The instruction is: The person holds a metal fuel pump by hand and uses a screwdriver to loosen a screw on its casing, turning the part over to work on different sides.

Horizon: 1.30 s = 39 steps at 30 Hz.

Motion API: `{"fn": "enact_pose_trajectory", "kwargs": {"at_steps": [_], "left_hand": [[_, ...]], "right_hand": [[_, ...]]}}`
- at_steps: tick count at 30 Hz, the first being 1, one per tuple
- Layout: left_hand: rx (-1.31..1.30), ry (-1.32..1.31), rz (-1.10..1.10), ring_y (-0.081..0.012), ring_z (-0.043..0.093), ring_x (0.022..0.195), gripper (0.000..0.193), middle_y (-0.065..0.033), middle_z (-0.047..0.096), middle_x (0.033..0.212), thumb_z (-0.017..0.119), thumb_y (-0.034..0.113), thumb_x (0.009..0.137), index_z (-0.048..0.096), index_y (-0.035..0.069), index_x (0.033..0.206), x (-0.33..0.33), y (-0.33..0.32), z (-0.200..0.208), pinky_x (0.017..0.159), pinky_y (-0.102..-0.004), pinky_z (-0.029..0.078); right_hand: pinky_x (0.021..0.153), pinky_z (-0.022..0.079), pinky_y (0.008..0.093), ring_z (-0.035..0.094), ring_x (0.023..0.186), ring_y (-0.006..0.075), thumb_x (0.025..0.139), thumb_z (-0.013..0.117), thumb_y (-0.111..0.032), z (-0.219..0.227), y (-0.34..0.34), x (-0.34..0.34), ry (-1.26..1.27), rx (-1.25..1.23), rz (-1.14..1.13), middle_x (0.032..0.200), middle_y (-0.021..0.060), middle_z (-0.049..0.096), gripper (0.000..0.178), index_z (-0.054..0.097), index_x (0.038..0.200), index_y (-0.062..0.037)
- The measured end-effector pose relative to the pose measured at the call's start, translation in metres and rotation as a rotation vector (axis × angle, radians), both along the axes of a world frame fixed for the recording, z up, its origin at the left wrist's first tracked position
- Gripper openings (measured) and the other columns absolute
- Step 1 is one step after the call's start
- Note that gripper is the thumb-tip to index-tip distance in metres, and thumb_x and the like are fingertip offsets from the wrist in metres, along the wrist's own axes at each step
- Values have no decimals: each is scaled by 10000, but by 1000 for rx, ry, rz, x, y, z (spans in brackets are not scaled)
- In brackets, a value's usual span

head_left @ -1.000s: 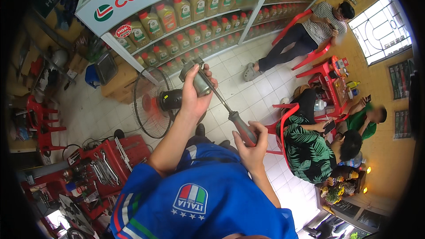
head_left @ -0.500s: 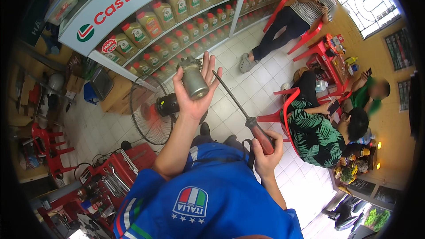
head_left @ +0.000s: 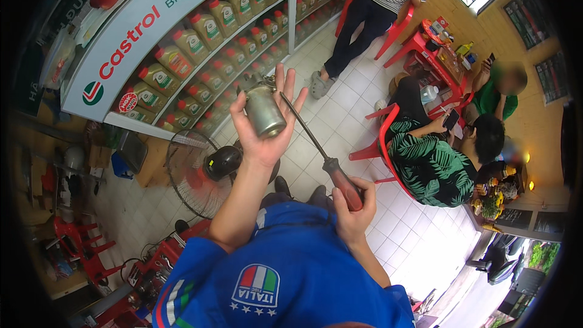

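Note:
A small cylindrical metal motor [head_left: 266,115], like a motorbike's starter motor, rests in my raised left hand [head_left: 262,150]. Its darker bracket end points away from me, and my thumb presses its left side. The fingers of that hand stretch out behind and beside it. My right hand [head_left: 354,223] is wrapped round the dark red and black handle of a screwdriver [head_left: 345,187]. The long shaft slants up and left, its tip by the motor's upper right side, near my left fingers. Whether the tip touches the motor I cannot tell.
A standing fan [head_left: 197,173] is on the tiled floor below my left forearm. Beyond are oil-bottle shelves [head_left: 200,76]. On the right, people sit on red plastic chairs [head_left: 388,146] by a red table [head_left: 442,61]. Tools [head_left: 159,267] lie in a red tray at lower left.
The screwdriver's tip has shifted left, closer to the motor's upper end, and my right hand moved slightly left with it. The whole view has turned a little. Both hands keep their holds.

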<state>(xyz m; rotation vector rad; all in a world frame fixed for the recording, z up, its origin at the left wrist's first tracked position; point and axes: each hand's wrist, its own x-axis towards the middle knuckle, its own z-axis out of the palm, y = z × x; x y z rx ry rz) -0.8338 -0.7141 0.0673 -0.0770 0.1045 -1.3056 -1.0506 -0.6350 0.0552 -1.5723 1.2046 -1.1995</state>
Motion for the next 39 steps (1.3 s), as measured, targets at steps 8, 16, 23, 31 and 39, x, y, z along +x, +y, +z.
{"fn": "enact_pose_trajectory", "kwargs": {"at_steps": [8,16,23,31,39], "left_hand": [[-29,-113,-56,-264,341,1443,788,-92,415,1504,707,327,801,334,27,1428,-19,-16,8,1232,-538,149],[31,-276,-32,-231,366,1427,778,-66,435,1487,673,359,807,335,33,1427,-24,-22,10,1224,-559,160],[52,-352,-18,-195,404,1396,698,-34,464,1455,631,384,818,377,72,1389,-20,-15,4,1199,-615,183],[114,-314,-1,-180,429,1356,481,-9,504,1388,592,348,832,496,130,1250,-11,-8,-17,1167,-607,266],[189,-245,53,-158,491,1296,587,-20,523,1392,613,348,834,429,95,1330,-6,3,-36,1085,-500,342]], "right_hand": [[673,527,265,659,738,129,854,752,-80,0,-6,-9,-79,75,-40,884,116,680,355,539,1117,28],[578,486,253,568,618,103,948,641,-149,-9,-7,-19,-523,444,164,751,56,579,353,501,1222,23],[678,480,247,563,693,114,940,630,-118,1,-11,-14,-192,166,57,789,67,575,396,467,1277,12],[547,501,268,533,557,136,1034,457,-384,-4,-13,-7,-455,570,168,744,83,561,542,415,1369,40],[586,464,245,532,643,119,962,607,-201,-16,-23,-1,-368,445,173,831,65,563,520,400,1387,16]]}}
